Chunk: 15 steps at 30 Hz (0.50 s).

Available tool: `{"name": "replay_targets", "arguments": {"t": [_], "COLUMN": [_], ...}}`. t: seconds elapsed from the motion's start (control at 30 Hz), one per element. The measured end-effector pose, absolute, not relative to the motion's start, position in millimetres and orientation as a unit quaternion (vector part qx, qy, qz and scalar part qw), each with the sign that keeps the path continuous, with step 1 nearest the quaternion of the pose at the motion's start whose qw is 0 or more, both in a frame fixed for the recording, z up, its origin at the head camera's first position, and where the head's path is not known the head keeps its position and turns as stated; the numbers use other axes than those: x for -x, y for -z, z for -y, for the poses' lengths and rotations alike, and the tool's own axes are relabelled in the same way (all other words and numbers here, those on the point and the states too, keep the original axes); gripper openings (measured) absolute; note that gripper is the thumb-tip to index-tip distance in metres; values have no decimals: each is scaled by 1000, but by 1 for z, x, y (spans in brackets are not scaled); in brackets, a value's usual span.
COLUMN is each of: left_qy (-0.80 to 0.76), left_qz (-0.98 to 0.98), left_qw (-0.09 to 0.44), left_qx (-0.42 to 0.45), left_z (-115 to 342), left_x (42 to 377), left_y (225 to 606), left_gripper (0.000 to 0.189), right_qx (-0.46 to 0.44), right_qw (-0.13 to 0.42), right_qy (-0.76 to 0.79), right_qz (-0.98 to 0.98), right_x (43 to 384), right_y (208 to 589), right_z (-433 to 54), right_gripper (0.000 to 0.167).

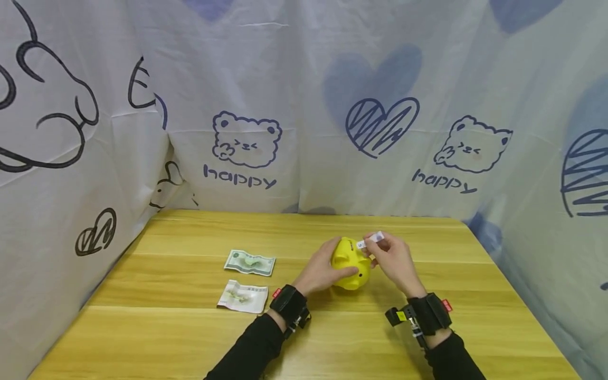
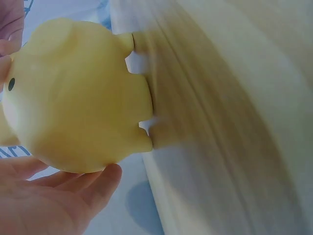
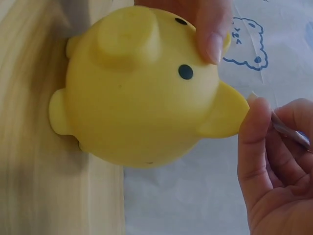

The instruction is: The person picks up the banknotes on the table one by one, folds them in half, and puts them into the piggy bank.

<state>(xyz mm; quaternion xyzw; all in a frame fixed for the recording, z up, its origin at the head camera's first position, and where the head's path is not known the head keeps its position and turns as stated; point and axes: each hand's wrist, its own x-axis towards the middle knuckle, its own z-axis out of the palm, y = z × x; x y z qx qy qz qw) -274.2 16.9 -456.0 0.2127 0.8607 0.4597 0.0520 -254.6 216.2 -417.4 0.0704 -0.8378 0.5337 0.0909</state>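
Note:
A yellow piggy bank stands upright on the table, with a dark slot on its back. My left hand grips its side, the thumb lying over the head near an eye. In the left wrist view the fingers of the left hand curl along its round body. Between thumb and fingers my right hand pinches a narrow folded banknote, held beside the slot. Seen from the right wrist, the folded note is mostly covered by the fingers, close to the piggy bank's ear.
Two flat banknotes lie left of the piggy bank: a greenish one farther back and a paler one nearer. The wooden table is bounded at the back and sides by a printed white cloth.

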Motion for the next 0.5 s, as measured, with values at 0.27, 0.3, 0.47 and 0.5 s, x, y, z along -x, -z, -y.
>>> {"name": "replay_targets", "arguments": {"t": [0.27, 0.3, 0.47, 0.5], "left_qy": [-473, -476, -478, -478], "left_qz": [-848, -847, -846, -845], "left_qw": [53, 53, 59, 59], "left_qx": [-231, -233, -230, -230], "left_z": [-18, -18, -18, -18], "left_x": [277, 277, 276, 276], "left_y": [457, 457, 457, 458], "left_gripper": [93, 93, 91, 91], "right_qx": [-70, -68, -59, -59], "right_qw": [100, 100, 98, 98], "right_qy": [-528, -528, -516, -511], "right_qz": [840, 840, 849, 852], "right_x": [259, 259, 260, 260], "right_y": [417, 417, 418, 418], "right_z": [-216, -216, -214, -213], "right_gripper": [29, 28, 27, 26]}}
